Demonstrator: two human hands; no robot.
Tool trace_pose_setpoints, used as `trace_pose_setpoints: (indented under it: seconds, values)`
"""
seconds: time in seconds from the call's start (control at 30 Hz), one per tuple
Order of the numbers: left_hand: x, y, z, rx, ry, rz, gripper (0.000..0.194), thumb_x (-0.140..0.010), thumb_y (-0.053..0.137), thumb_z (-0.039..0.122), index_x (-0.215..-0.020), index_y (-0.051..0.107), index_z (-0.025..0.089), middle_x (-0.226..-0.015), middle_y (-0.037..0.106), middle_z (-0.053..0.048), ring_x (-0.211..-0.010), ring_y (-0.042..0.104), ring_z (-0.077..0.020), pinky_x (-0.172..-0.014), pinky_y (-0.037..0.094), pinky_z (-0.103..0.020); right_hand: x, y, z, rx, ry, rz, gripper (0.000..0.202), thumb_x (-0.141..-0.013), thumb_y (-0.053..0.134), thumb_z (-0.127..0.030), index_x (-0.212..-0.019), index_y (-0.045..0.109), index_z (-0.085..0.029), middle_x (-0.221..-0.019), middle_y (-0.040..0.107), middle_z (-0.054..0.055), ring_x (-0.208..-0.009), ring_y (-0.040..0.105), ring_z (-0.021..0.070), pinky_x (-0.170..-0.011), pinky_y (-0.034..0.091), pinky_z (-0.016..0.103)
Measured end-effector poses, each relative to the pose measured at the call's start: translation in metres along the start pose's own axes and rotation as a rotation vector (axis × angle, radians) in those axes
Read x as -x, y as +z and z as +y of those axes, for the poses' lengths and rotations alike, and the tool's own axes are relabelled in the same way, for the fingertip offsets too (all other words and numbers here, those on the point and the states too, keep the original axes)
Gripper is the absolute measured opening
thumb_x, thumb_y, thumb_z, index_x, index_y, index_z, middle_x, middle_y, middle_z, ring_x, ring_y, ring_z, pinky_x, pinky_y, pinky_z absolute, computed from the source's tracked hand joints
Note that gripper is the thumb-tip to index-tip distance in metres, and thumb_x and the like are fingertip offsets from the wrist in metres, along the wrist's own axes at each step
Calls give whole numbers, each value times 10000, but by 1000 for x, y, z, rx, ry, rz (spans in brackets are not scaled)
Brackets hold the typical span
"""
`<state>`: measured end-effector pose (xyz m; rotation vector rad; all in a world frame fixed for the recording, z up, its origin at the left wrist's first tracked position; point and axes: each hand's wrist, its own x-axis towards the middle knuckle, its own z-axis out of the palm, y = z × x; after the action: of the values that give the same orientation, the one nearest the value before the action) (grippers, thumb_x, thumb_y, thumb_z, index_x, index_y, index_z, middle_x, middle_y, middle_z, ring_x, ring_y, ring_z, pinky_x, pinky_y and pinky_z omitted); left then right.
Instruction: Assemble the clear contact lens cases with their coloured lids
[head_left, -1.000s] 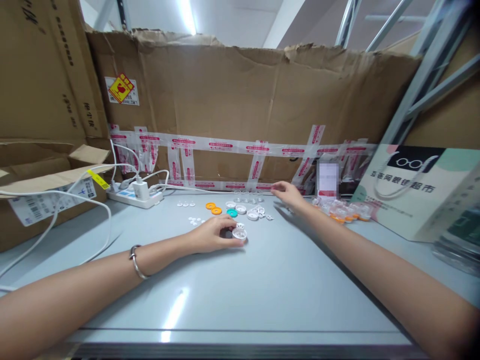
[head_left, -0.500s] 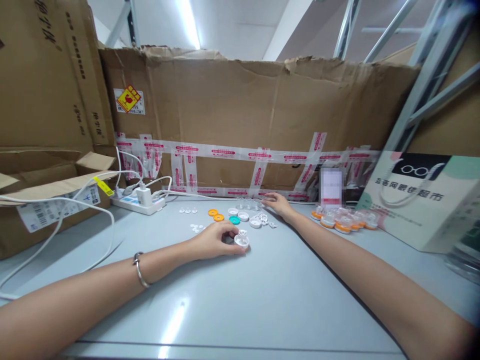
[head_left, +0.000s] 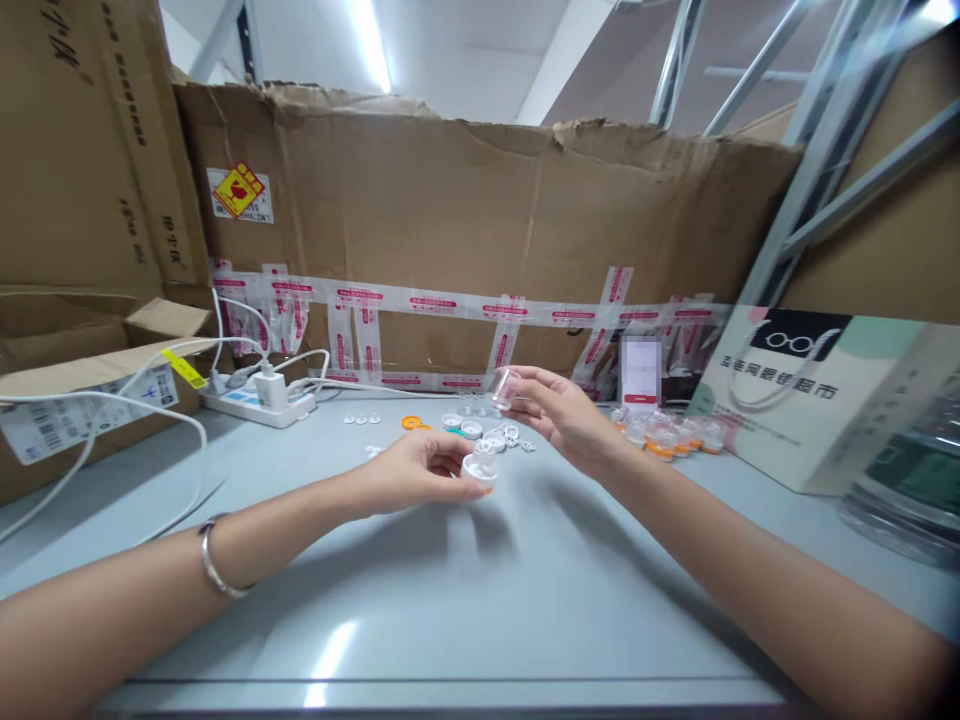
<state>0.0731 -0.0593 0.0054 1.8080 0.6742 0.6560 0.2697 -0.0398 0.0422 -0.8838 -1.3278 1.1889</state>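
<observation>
My left hand (head_left: 424,466) grips a white round base (head_left: 478,474) by its side, above the table; a small white part stands on the base and a bit of orange shows beneath it. Up and to the right, my right hand (head_left: 566,415) pinches a clear plastic cup (head_left: 504,390), held tilted. The cup and the base are apart. Behind the hands lie white rings (head_left: 494,441), small white parts (head_left: 511,433), orange rings (head_left: 412,422) and a green ring partly hidden by my left hand. More clear cups stand near the carton.
Orange-and-clear assembled pieces (head_left: 660,447) and a phone (head_left: 641,372) are at the right, beside a paper bag (head_left: 787,400) and a large bottle (head_left: 907,490). A power strip (head_left: 262,402) with white cables and an open carton (head_left: 90,400) are at the left. A big carton (head_left: 450,220) stands behind.
My right hand has come back from the row of clear cups, holding one. My left hand has lifted the white base off the table. The camera view has shifted slightly.
</observation>
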Motion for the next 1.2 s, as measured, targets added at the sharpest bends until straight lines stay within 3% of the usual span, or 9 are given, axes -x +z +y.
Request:
trace_pose_setpoints:
  seconds: [0.13,0.3,0.47,0.7,1.2]
  values:
    - [6,4,7,31,-9,32,242,-731,635,364,-861,599,164,-796,577,-12,-760,530,-121,-711,410,-252,24,18,-8,-70,-59,-65,286,-662,691,-290,-931,636,-211,-793,670,12,-784,630,132,-858,465,338]
    - [5,2,3,41,21,123,247,-747,619,366,-897,629,171,-808,590,-10,-768,530,-124,-723,406,-261,25,19,-4,-102,-78,-87,299,-667,690,-305,-948,642,-217,-807,661,7,-779,618,121,-854,453,331]
    - [5,2,2,91,45,161,240,-755,620,338,-944,643,192,-928,622,-16,-892,550,-144,-831,406,-280,27,17,0,6,-133,-142,300,-710,661,-317,-998,630,-238,-851,664,11,-822,606,131,-831,447,318]
    - [9,3,3,56,78,215,245,-788,575,366,-942,650,191,-966,641,-33,-916,553,-167,-833,414,-300,32,22,0,170,-239,-157,264,-749,623,-320,-1004,624,-255,-917,655,18,-813,606,135,-736,479,288]
    - [12,5,5,22,167,210,246,-805,552,351,-948,635,168,-954,640,-46,-936,559,-190,-830,427,-323,40,26,2,277,-297,-227,256,-773,602,-299,-1024,608,-245,-957,663,28,-852,625,157,-748,519,299]
